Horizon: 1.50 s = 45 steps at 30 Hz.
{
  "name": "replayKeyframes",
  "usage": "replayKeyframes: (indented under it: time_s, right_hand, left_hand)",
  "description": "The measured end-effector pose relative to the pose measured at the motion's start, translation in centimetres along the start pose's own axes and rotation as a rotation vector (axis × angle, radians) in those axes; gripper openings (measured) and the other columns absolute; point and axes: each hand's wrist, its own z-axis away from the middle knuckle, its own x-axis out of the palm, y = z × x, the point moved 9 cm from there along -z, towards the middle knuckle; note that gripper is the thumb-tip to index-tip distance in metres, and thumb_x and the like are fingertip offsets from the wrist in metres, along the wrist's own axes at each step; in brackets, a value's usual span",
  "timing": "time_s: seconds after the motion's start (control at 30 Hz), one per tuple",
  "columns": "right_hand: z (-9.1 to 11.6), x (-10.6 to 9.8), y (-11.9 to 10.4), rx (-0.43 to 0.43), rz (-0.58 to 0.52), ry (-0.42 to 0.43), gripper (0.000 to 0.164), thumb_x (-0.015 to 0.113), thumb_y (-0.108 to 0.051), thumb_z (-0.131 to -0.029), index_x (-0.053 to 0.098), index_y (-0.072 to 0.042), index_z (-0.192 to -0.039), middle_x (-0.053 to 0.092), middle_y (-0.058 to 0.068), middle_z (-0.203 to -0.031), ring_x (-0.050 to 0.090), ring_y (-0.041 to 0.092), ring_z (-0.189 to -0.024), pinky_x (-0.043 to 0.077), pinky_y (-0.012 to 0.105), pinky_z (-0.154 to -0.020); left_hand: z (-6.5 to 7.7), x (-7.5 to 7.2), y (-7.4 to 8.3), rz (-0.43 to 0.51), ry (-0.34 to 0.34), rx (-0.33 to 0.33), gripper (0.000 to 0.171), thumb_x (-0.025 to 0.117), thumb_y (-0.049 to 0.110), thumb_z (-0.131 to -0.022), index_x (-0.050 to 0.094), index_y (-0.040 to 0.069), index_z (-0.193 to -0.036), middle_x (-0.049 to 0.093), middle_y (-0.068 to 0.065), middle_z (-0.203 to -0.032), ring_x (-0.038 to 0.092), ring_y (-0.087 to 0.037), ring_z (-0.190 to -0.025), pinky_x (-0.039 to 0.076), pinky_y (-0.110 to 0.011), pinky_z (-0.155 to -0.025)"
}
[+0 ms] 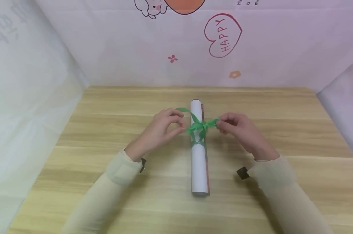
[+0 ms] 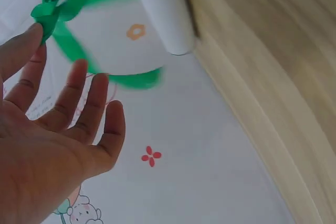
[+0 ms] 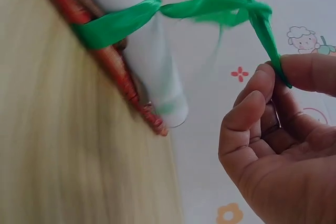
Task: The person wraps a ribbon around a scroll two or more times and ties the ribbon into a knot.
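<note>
A white paper roll (image 1: 199, 169) lies lengthwise on the wooden table, a red strip showing along its right side. Green ribbon (image 1: 198, 126) wraps round its upper half and is looped and knotted above it. My left hand (image 1: 161, 128) pinches a ribbon loop between thumb and index finger; its other fingers (image 2: 97, 98) spread loosely. On the opposite side, my right hand (image 1: 237, 128) pinches another part of the ribbon (image 3: 265, 30) with thumb and fingertips. A loose ribbon end (image 2: 136, 78) trails beyond the left fingers, blurred. In the right wrist view a red wrapped item (image 3: 113, 61) lies against the roll.
The wood-grain table (image 1: 120, 195) extends on both sides of the roll. A white printed sheet (image 1: 120, 48) with a heart and small flowers hangs at the back, and white cloth (image 1: 27, 97) borders the left side. A dark piece (image 1: 243, 173) sticks out near the right cuff.
</note>
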Motion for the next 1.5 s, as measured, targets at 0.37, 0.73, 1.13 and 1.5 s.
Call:
replayKeyframes:
  time_s: [0.37,0.73,1.13,1.5]
  right_hand:
    - [0.8,-0.5,2.5,0.049,0.146,-0.020,0.028,0.063,-0.028,-0.106,0.068,-0.002,-0.117,0.064,0.004,-0.101,0.058,0.018,-0.095,0.054,0.030,-0.084]
    - [1.6,-1.1,4.4,0.094,0.209,-0.047,0.029,0.065,-0.028,-0.105,0.069,-0.002,-0.118,0.068,0.009,-0.107,0.058,0.019,-0.093,0.054,0.028,-0.077]
    - [2.0,-1.4,6.1,0.107,0.207,-0.104,0.026,0.066,-0.025,-0.105,0.069,0.000,-0.113,0.062,0.005,-0.091,0.054,0.017,-0.079,0.050,0.027,-0.066]
    - [2.2,-2.2,6.8,0.135,0.232,-0.125,0.028,0.065,-0.028,-0.105,0.068,0.000,-0.110,0.061,0.007,-0.088,0.055,0.016,-0.077,0.051,0.027,-0.066]
  left_hand:
    - [2.3,0.8,-1.4,-0.144,-0.042,0.131,0.003,0.081,0.019,-0.094,0.080,0.020,-0.097,0.069,-0.003,-0.115,0.063,-0.025,-0.112,0.048,-0.048,-0.100]
    - [3.2,1.6,-2.0,-0.185,-0.098,0.176,0.006,0.082,0.021,-0.093,0.082,0.020,-0.099,0.069,0.002,-0.105,0.064,-0.018,-0.100,0.049,-0.037,-0.089]
    - [3.9,2.2,-3.2,-0.240,-0.238,0.057,0.006,0.081,0.019,-0.094,0.081,0.023,-0.100,0.068,0.003,-0.103,0.062,-0.017,-0.101,0.046,-0.040,-0.093]
    - [4.2,2.2,-3.8,-0.286,-0.273,0.068,0.003,0.079,0.023,-0.096,0.080,0.023,-0.098,0.068,0.005,-0.099,0.061,-0.015,-0.095,0.048,-0.038,-0.088]
